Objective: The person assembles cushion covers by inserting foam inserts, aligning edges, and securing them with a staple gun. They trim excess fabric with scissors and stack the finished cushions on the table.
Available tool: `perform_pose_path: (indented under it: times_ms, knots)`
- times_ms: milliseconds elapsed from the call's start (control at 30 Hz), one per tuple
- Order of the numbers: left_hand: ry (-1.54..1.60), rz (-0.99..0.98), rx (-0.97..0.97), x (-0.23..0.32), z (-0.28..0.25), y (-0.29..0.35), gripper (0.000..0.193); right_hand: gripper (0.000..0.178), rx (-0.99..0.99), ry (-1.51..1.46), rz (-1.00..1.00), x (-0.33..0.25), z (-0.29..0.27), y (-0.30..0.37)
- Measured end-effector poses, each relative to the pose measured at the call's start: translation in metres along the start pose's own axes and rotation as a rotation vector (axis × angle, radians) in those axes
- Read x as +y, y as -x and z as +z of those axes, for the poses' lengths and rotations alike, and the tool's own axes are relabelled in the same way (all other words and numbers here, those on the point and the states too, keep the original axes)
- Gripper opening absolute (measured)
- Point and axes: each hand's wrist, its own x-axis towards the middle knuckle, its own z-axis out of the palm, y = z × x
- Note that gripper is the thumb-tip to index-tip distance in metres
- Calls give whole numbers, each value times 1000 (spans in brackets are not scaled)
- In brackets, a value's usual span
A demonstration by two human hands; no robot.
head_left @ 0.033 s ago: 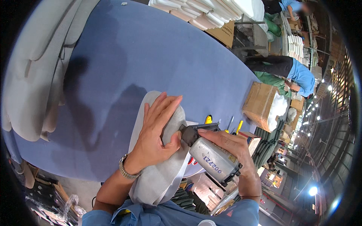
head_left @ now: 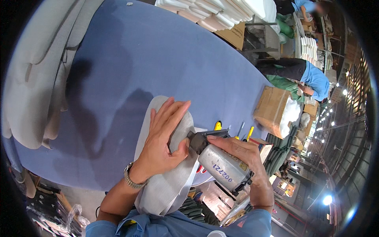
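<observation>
A long grey fabric-covered cushion lies before me, its near end close to my shirt. My left hand lies on it with fingers stretched out and thumb spread, pressing the cloth. A loose pale flap of fabric hangs along the cushion's right side. My right hand grips a pneumatic staple gun with a silver cylinder body and black nose. The nose touches the cushion's right edge, beside my left thumb. The handle and trigger are mostly hidden by the tool and hand.
Grey padded pieces are stacked at the left of the blue table. Yellow-handled tools lie beyond the staple gun. A cardboard box with white stuffing stands at the right. White pieces are piled behind; a co-worker bends over nearby.
</observation>
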Motion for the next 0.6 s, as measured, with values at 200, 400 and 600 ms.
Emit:
perform_pose_path:
  times_ms: [200, 400, 600]
  knots:
    - [54, 38, -30, -11, 0, -2, 87, 82, -103, 124, -50, -1, -11, -20]
    - [107, 95, -122, -30, -18, -9, 69, 76, -207, 242, -30, -1, -24, -43]
    - [165, 168, -266, -50, -40, -67, 36, 78, -135, 212, -86, 5, -7, -49]
